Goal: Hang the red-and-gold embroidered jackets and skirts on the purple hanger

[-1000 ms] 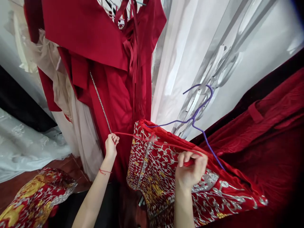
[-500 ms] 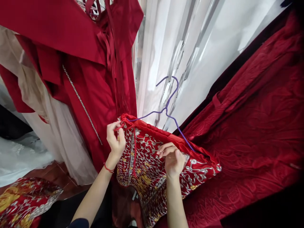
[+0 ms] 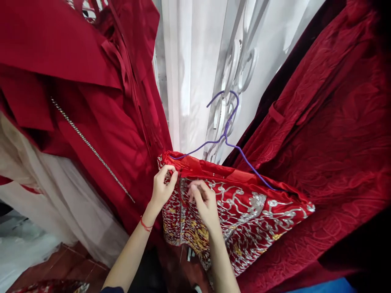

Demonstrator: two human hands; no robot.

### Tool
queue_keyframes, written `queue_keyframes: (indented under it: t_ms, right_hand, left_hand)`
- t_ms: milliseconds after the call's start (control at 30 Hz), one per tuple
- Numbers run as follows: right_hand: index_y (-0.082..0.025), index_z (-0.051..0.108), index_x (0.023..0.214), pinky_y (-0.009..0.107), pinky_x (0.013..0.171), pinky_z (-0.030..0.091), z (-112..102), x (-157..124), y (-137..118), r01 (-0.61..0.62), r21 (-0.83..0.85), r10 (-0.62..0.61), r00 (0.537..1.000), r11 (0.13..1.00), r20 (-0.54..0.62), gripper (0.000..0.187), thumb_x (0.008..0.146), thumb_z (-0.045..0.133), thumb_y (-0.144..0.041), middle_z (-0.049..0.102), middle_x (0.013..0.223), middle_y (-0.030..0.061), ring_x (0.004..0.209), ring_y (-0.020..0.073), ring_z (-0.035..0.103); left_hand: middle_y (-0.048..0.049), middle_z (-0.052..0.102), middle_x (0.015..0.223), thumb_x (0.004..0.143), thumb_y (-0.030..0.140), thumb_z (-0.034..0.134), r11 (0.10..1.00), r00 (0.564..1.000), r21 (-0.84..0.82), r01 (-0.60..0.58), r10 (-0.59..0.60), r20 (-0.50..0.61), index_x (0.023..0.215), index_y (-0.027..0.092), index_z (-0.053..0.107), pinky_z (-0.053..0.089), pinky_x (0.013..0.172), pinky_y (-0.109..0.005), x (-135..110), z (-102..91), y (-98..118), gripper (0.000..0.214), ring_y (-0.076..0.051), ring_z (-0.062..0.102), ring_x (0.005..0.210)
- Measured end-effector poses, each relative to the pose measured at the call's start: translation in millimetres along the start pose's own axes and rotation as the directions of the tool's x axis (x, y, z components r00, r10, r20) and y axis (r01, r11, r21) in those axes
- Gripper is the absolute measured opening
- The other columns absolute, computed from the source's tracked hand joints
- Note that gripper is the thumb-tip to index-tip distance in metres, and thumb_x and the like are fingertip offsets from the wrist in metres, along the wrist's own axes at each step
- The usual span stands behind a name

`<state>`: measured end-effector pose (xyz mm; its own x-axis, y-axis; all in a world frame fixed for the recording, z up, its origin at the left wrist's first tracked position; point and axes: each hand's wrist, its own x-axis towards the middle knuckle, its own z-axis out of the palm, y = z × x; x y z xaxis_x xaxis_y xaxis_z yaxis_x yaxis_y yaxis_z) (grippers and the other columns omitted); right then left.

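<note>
A red skirt-like garment point(image 3: 241, 240), embroidered in silver and gold, hangs from a purple wire hanger point(image 3: 225, 134) whose arms reach inside its red satin waistband point(image 3: 210, 167). My left hand point(image 3: 163, 189) is at the waistband's left end, thumb and fingertips pinched on a thin red cord. Just to its right, my right hand point(image 3: 206, 205) is in front of the embroidery with fingers curled and pressed together. Whatever its fingertips may hold is too small to make out.
Plain red garments point(image 3: 91, 101) with a beaded trim hang on the left, above pale sheer fabric point(image 3: 76, 195). A patterned dark red cloth point(image 3: 339, 162) fills the right side. White curtain-like fabric point(image 3: 195, 61) and white scrolled metalwork point(image 3: 232, 65) are behind the hanger.
My right hand has moved left along the garment, close to my left hand, and its fingers have closed. The view has shifted, with the hanger and garment appearing farther right.
</note>
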<state>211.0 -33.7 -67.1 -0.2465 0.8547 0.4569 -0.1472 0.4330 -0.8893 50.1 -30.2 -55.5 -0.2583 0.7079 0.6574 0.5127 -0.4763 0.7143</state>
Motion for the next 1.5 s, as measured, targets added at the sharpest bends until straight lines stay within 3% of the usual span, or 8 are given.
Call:
queue_keyframes:
  t_ms: [200, 567, 667, 800, 933, 1100, 1367, 1500]
  right_hand:
    - [-0.019, 0.052, 0.063, 0.022, 0.049, 0.033, 47, 25, 9, -0.041, -0.179, -0.021, 0.943, 0.983, -0.332, 0.040, 0.082, 0.067, -0.050, 0.045, 0.055, -0.0048, 0.051, 0.0082, 0.038]
    - [-0.019, 0.060, 0.078, 0.022, 0.047, 0.031, 55, 33, 7, -0.010, 0.088, 0.046, 0.909, 0.996, -0.414, 0.026, 0.083, 0.068, -0.043, 0.047, 0.060, -0.0052, 0.049, 0.0077, 0.038]
    - [-0.019, 0.061, 0.085, 0.022, 0.044, 0.027, 50, 33, 6, -0.026, 0.290, 0.133, 0.925, 0.957, -0.356, 0.025, 0.081, 0.070, -0.042, 0.048, 0.060, -0.0062, 0.043, 0.0058, 0.037]
    - [-0.019, 0.057, 0.078, 0.021, 0.041, 0.020, 38, 25, 9, -0.159, 0.481, 0.249, 0.960, 0.862, -0.130, 0.028, 0.079, 0.069, -0.044, 0.047, 0.057, -0.0064, 0.039, 0.0048, 0.037]
    - [-0.020, 0.054, 0.077, 0.022, 0.044, 0.022, 31, 7, 12, -0.199, 0.444, 0.234, 0.972, 0.874, -0.025, 0.025, 0.082, 0.065, -0.042, 0.047, 0.054, -0.0060, 0.045, 0.0080, 0.041]
    - [-0.022, 0.055, 0.078, 0.022, 0.049, 0.030, 29, -10, 11, -0.136, 0.335, 0.157, 0.987, 0.932, -0.037, 0.017, 0.087, 0.061, -0.035, 0.051, 0.059, -0.0051, 0.053, 0.0098, 0.043]
    - [-0.021, 0.059, 0.074, 0.027, 0.070, 0.043, -6, -11, -7, -0.014, 0.251, 0.089, 0.952, 0.968, -0.292, 0.020, 0.084, 0.062, -0.039, 0.060, 0.078, -0.0005, 0.067, 0.0126, 0.051]
    - [-0.022, 0.050, 0.066, 0.029, 0.064, 0.042, -19, -18, -9, 0.004, 0.319, 0.090, 0.956, 0.948, -0.281, 0.033, 0.087, 0.058, -0.046, 0.055, 0.067, -0.0008, 0.062, 0.0141, 0.050]
  left_hand:
    - [-0.0022, 0.067, 0.084, 0.086, 0.032, 0.062, 0.969, 0.992, -0.230, 0.086, -0.062, 0.111, 0.087, 0.021, 0.061, 0.049, 0.072, -0.025, 6, -6.6, -5, 0.012, -0.016, 0.062, 0.078]
    - [-0.0041, 0.072, 0.090, 0.083, 0.026, 0.064, 0.960, 0.992, -0.250, 0.129, -0.126, 0.026, 0.087, 0.019, 0.068, 0.050, 0.072, -0.025, 11, -4.1, 0, 0.009, -0.016, 0.065, 0.081]
    - [-0.0027, 0.070, 0.085, 0.082, 0.022, 0.063, 0.957, 0.988, -0.255, 0.137, -0.150, -0.031, 0.084, 0.018, 0.066, 0.050, 0.073, -0.024, 6, 3.3, -6, 0.006, -0.015, 0.064, 0.079]
    - [0.0000, 0.064, 0.078, 0.076, 0.018, 0.064, 0.950, 0.966, -0.261, 0.169, -0.213, -0.148, 0.081, 0.019, 0.059, 0.048, 0.071, -0.023, 0, 5.9, -26, 0.007, -0.013, 0.061, 0.074]
    - [-0.0007, 0.064, 0.082, 0.079, 0.022, 0.060, 0.871, 0.959, -0.436, 0.227, -0.279, -0.057, 0.087, 0.019, 0.059, 0.050, 0.072, -0.023, -9, -4.9, -32, 0.009, -0.014, 0.062, 0.076]
    - [-0.0060, 0.071, 0.093, 0.085, 0.036, 0.062, 0.821, 0.948, -0.490, 0.292, -0.183, 0.258, 0.094, 0.017, 0.067, 0.050, 0.081, -0.027, -18, -10.7, -4, 0.022, -0.018, 0.066, 0.087]
    - [-0.0008, 0.067, 0.078, 0.081, 0.038, 0.067, 0.661, 0.922, -0.662, 0.355, -0.365, 0.130, 0.084, 0.018, 0.066, 0.048, 0.090, -0.030, -11, 6.1, 6, 0.021, -0.016, 0.066, 0.085]
    - [0.0049, 0.050, 0.056, 0.078, 0.039, 0.070, 0.672, 0.912, -0.631, 0.388, -0.379, 0.158, 0.076, 0.017, 0.066, 0.045, 0.073, -0.023, -18, -5.8, -11, 0.023, -0.011, 0.056, 0.065]
